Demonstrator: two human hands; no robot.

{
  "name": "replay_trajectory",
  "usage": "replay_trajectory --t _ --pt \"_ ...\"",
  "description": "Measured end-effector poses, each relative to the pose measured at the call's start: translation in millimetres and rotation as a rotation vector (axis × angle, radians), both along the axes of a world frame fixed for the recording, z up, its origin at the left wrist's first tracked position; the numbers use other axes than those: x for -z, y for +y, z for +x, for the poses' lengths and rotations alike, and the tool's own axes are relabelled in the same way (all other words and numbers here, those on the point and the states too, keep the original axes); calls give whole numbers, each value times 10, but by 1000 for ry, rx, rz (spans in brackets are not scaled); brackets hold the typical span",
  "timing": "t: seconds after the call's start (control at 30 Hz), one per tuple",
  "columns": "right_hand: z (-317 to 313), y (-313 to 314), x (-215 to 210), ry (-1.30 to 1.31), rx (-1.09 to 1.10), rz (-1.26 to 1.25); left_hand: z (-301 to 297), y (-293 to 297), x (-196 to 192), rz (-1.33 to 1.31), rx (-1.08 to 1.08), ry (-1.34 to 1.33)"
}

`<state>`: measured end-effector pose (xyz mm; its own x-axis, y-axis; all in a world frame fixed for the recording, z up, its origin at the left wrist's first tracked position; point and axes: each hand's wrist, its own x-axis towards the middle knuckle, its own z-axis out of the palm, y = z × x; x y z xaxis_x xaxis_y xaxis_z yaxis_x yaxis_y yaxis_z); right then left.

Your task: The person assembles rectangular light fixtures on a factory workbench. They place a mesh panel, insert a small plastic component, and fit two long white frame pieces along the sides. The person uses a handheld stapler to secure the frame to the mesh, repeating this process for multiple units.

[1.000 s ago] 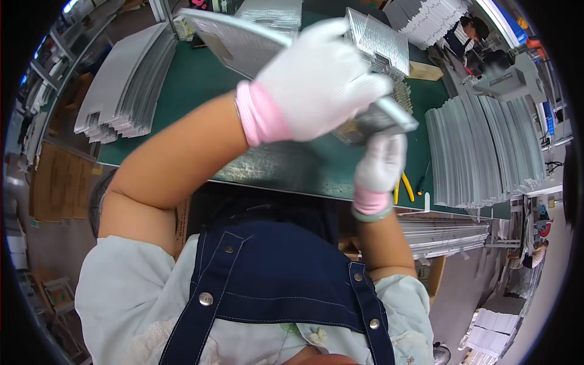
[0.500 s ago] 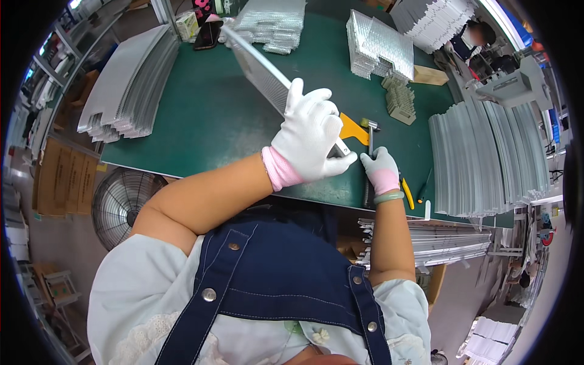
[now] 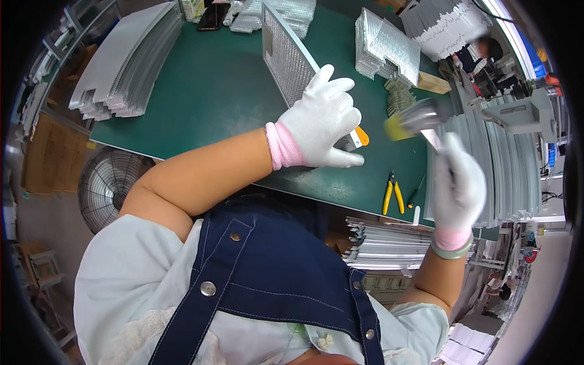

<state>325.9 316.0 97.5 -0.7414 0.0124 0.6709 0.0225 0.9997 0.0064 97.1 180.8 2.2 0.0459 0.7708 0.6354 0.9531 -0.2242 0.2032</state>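
Observation:
My left hand (image 3: 321, 125), in a white glove with a pink cuff, is closed around the near end of a thin grey framed panel (image 3: 285, 67) with a fine textured face. The panel stands on edge, slanting away across the green table (image 3: 213, 103). Beyond my fingers lies an orange piece (image 3: 362, 135), mostly hidden by the hand. My right hand (image 3: 461, 185), gloved too, is raised at the right and closed on a hammer (image 3: 420, 117). Motion blurs its head, which has one metal and one yellowish end.
Yellow-handled cutting pliers (image 3: 393, 193) and a thin screwdriver (image 3: 416, 191) lie at the front edge. Stacked panels (image 3: 125, 61) stand at the left, wrapped bundles (image 3: 386, 45) at the back, and grey strips (image 3: 517, 164) at the right. A fan (image 3: 115, 191) stands below.
My right hand has lifted the hammer off the table, up and to the right. The panel has tilted more upright in my left hand, covering most of the orange piece.

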Motion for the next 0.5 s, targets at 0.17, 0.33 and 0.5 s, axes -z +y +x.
replay_trajectory --t 0.17,0.33,0.5 --pt "-51 79 33 -214 25 353 -14 35 25 181 -26 55" --pt "-109 -18 15 135 14 134 -38 -18 18 134 -12 51" --pt "-90 40 312 -211 60 271 -37 -57 -9 72 20 22"
